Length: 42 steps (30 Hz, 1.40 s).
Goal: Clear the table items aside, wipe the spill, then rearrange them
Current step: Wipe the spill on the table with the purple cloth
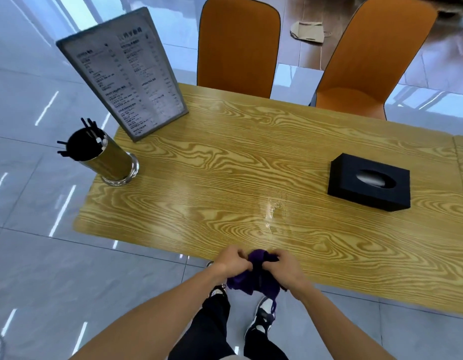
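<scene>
A purple cloth point(253, 278) is bunched up at the near edge of the wooden table point(225, 162). My left hand point(231, 259) and my right hand point(286, 268) both grip it, one on each side. Just beyond them a small wet spill point(276, 210) glistens on the tabletop. A framed menu stand point(126, 74) leans at the far left corner. In front of it stands a metal cylinder holder point(110, 159) with black straws. A black tissue box point(369, 181) lies at the right.
Two orange chairs point(238, 45) point(368, 63) stand behind the far edge of the table. A brown paper bag point(307, 31) lies on the floor beyond them. My legs and sneakers point(263, 318) are below the near table edge on grey tiles.
</scene>
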{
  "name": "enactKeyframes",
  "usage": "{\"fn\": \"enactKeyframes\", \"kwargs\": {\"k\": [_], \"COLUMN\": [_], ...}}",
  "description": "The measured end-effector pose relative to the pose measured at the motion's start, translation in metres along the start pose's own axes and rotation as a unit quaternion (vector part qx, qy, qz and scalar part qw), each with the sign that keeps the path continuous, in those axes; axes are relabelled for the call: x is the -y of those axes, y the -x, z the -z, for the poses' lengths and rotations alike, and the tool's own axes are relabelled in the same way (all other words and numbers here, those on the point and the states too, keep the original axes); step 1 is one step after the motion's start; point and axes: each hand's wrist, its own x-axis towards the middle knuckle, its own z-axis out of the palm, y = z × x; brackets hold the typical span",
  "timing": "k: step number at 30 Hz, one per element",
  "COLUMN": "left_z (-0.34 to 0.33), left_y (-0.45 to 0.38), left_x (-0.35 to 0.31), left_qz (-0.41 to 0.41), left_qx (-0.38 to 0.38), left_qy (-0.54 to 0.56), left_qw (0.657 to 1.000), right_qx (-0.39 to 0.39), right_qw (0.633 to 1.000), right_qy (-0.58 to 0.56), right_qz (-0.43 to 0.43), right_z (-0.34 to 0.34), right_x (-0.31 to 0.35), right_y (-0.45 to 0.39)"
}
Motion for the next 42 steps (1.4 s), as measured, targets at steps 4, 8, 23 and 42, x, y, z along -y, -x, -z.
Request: {"fn": "enactKeyframes", "kwargs": {"k": [4, 8, 23, 42], "left_z": [0.037, 0.068, 0.081, -0.017], "left_y": [-0.003, -0.011, -0.04, -0.037], "left_x": [-0.02, -0.034, -0.031, -0.093], "left_qz": [-0.005, -0.018, -0.052, -0.028], "left_qx": [-0.064, -0.092, -0.129, -0.056], "left_qy": [0.131, 0.208, 0.112, 0.211], "left_qw": [0.989, 0.974, 0.984, 0.975], "right_qx": [-0.022, -0.039, -0.059, 0.053], "right_qw": [0.998, 0.993, 0.983, 0.962], "right_qy": [-0.051, -0.092, -0.172, -0.268], "right_qz": [0.03, 0.059, -0.003, 0.012], "right_z": [0.004, 0.005, -0.001, 0.081], "right_x": [0.046, 0.088, 0.1, 0.018], "right_y": [-0.015, -0.022, -0.053, -0.052]}}
